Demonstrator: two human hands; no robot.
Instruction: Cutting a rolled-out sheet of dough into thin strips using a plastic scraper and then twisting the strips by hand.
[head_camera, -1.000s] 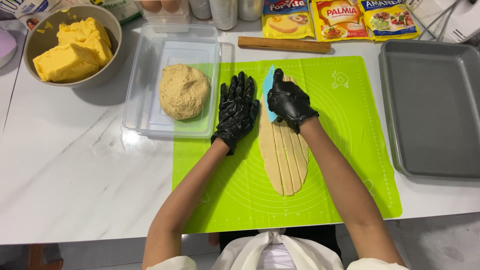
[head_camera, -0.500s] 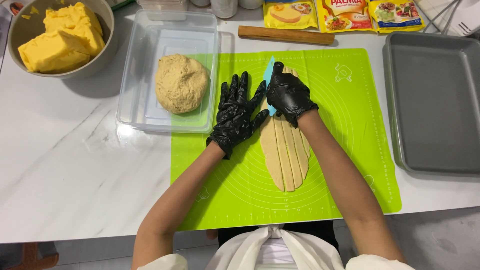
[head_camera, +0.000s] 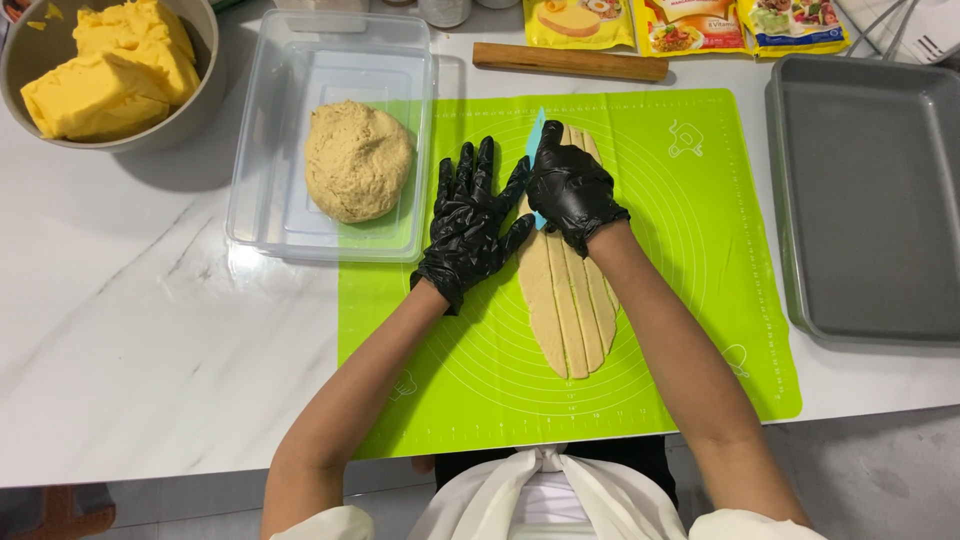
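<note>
Right hand (head_camera: 572, 188) slid scraper (head_camera: 535, 140) farther up; left hand (head_camera: 472, 222) flat.

A: The right hand (head_camera: 572, 188) wears glossy black; a pale blue scraper (head_camera: 535, 140) shows at its fingers; tan dough strips (head_camera: 568, 300) lie under it.
B: Lime-green mat (head_camera: 690, 290) beneath, printed with faint circles.
</note>
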